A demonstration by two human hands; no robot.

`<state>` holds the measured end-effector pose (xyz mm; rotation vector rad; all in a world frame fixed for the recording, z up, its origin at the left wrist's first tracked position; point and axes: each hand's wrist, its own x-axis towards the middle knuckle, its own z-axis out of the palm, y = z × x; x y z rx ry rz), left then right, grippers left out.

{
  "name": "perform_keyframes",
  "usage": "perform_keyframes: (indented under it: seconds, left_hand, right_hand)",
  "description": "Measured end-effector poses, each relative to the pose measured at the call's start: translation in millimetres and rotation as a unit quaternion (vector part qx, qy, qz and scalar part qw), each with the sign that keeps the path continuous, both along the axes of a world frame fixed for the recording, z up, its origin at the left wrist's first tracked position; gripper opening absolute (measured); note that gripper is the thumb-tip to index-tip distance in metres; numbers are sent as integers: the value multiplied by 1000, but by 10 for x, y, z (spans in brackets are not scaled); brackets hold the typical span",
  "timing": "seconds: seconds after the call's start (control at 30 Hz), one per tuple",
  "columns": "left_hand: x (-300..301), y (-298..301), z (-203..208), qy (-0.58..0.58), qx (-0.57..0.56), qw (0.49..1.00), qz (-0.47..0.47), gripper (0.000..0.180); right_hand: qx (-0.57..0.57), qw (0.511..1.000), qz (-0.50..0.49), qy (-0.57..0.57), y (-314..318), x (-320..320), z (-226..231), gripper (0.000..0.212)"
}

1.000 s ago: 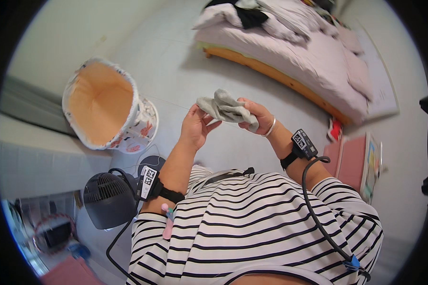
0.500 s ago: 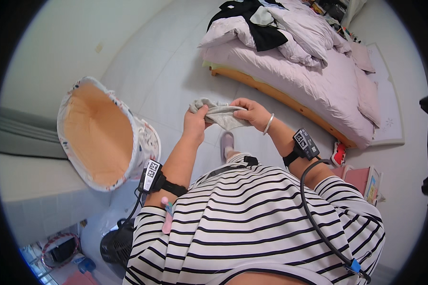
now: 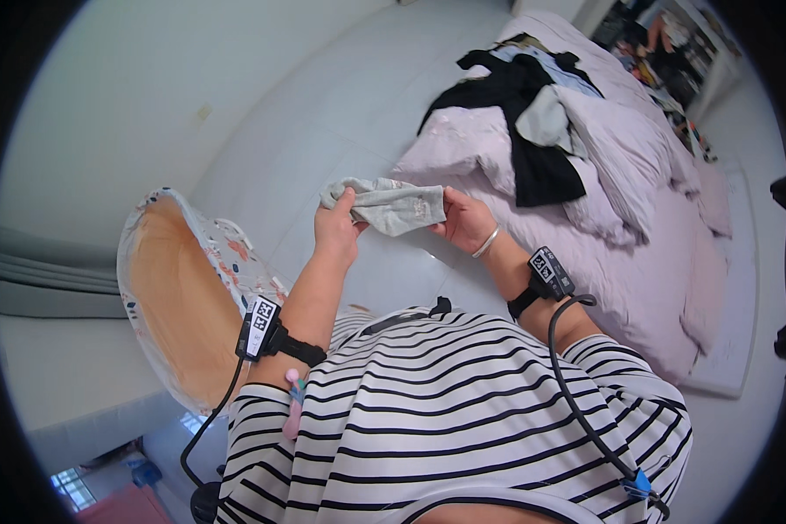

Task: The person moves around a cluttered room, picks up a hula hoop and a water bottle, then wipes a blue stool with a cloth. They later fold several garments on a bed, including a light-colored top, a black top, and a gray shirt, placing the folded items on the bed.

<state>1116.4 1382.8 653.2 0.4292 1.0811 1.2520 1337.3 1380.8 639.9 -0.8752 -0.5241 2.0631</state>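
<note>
A light grey sock (image 3: 391, 206) is stretched sideways between my two hands, out in front of my body. My left hand (image 3: 336, 231) pinches its bunched left end, thumb on top. At the other end, my right hand (image 3: 468, 223) grips the flat cuff, which bears a faint pattern. Most of my fingers are hidden behind the fabric.
To the left stands a tall laundry basket (image 3: 183, 301) with an orange lining and patterned rim. A bed with pink bedding (image 3: 624, 271) fills the right side, with black clothing (image 3: 541, 166) heaped on it. Shelves of belongings (image 3: 664, 44) stand at the far right.
The sock, folded over and bunched before, is now spread out flatter with its cuff showing. My view has shifted, so the bed appears nearer and lower and the basket lower.
</note>
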Motion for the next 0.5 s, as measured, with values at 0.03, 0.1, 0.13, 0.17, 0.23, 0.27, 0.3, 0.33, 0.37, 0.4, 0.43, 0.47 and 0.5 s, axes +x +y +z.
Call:
perform_keyframes:
  seconds: [0.03, 0.1, 0.13, 0.17, 0.23, 0.27, 0.3, 0.33, 0.37, 0.4, 0.43, 0.47, 0.5]
  left_hand:
    - [-59, 183, -15, 5, -6, 1000, 24, 24]
    - [-180, 557, -73, 20, -24, 997, 65, 23]
    - [-233, 787, -109, 27, -34, 996, 81, 23]
    - [-290, 1039, -146, 35, -43, 994, 92, 23]
    - [-389, 1595, -228, 52, -27, 995, 83, 23]
    - [-418, 1880, -266, 58, -28, 995, 71, 23]
    - [-424, 2210, -289, 65, -25, 996, 56, 22]
    - [-431, 2487, -322, 70, -27, 996, 38, 22]
    - [-421, 2730, -341, 82, -37, 996, 16, 22]
    - [-374, 3002, -352, 90, -16, 996, -25, 21]
    - [-285, 3262, -367, 96, 1, 993, -69, 21]
    - [-194, 3484, -377, 105, 22, 988, -114, 21]
    - [-73, 3696, -385, 114, 34, 982, -145, 21]
  right_hand:
    - [-26, 999, 8, 21, 217, -63, -43, 31]
    - [8, 999, 48, 13, 611, -212, -153, 27]
    - [42, 996, 70, 34, 832, -283, -204, 26]
    - [17, 997, 64, 36, 1065, -384, -262, 24]
    - [15, 999, 45, -4, 1556, -539, -350, 27]
    - [9, 999, 28, -27, 1781, -604, -375, 28]
    - [-12, 997, -5, -74, 2043, -688, -389, 33]
    - [26, 996, -10, -87, 2265, -733, -387, 33]
    - [33, 991, -31, -124, 2439, -774, -381, 32]
    - [42, 985, -54, -161, 2643, -791, -361, 32]
    - [63, 983, -75, -153, 2836, -778, -340, 33]
    - [48, 978, -88, -184, 2993, -762, -329, 32]
    - [53, 972, -105, -202, 3193, -738, -319, 32]
